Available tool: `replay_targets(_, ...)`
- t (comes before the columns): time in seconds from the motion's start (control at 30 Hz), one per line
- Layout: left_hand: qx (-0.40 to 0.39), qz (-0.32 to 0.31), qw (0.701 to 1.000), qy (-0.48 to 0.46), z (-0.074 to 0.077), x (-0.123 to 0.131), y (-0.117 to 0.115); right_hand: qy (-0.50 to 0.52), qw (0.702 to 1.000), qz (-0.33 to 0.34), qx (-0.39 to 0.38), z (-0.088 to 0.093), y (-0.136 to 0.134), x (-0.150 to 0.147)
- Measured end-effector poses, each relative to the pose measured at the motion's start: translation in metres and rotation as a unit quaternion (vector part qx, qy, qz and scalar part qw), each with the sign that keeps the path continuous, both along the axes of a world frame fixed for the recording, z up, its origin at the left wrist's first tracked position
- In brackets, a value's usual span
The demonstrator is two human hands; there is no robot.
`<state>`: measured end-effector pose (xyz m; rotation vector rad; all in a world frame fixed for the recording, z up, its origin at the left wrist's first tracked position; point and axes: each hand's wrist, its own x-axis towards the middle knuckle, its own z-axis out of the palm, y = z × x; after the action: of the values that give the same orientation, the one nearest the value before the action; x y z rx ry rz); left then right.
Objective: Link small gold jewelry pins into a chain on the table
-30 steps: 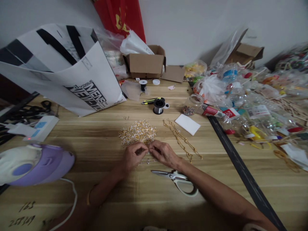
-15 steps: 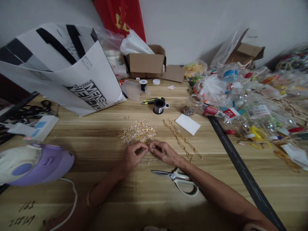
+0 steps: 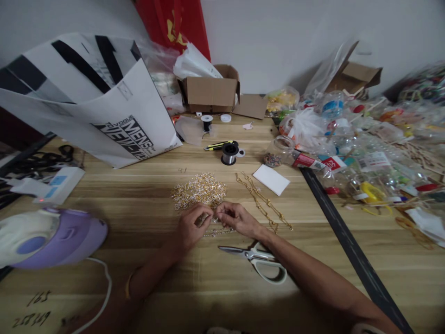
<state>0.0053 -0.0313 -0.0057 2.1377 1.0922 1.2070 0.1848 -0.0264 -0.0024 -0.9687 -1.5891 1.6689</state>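
Observation:
Fingertips of my left hand (image 3: 193,226) are pinched together at the near edge of a pile of gold and silver chain pieces (image 3: 200,189). My right hand (image 3: 238,219) is pinched too, its fingertips just right of the left ones. What the fingertips hold is too small to make out. A thin beaded chain (image 3: 217,233) lies on the table beneath the hands. Scissors (image 3: 259,260) with pale handles rest below my right hand. To the right lie gold chains (image 3: 264,204).
Behind the pile stand a wire spool (image 3: 229,154) and a utility knife (image 3: 219,145). A bead jar (image 3: 278,152) and white card (image 3: 271,179) are to the right, near heaped plastic bottles (image 3: 368,157). At left are a purple appliance (image 3: 76,236) and a large bag (image 3: 128,120).
The fingertips of my two hands are slightly farther apart. The thin chain beneath them has shifted a little to the right. Other objects have stayed in place.

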Motion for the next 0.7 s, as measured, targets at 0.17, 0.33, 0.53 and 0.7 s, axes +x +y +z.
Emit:
replay_targets(0.17,0.026,-0.014,0.999,0.021,0.0087,-0.0011,-0.0028,0.000,1.000,-0.007,0.000,-0.0005,0.0003,0.0002)
replay_targets(0.33,0.026,0.004,0.998,0.054,0.0056,-0.0006,-0.0020,0.003,1.000,-0.010,0.001,0.0005,0.0000,-0.0002)
replay_targets(0.53,-0.014,-0.005,0.998,0.056,0.0020,0.0012,-0.0005,-0.002,1.000,-0.010,0.001,0.0001,0.0000,-0.0002)
replay_targets(0.7,-0.031,-0.009,0.998,0.050,0.0035,0.0010,0.0002,0.004,1.000,-0.007,0.004,-0.0031,0.0003,0.0003)
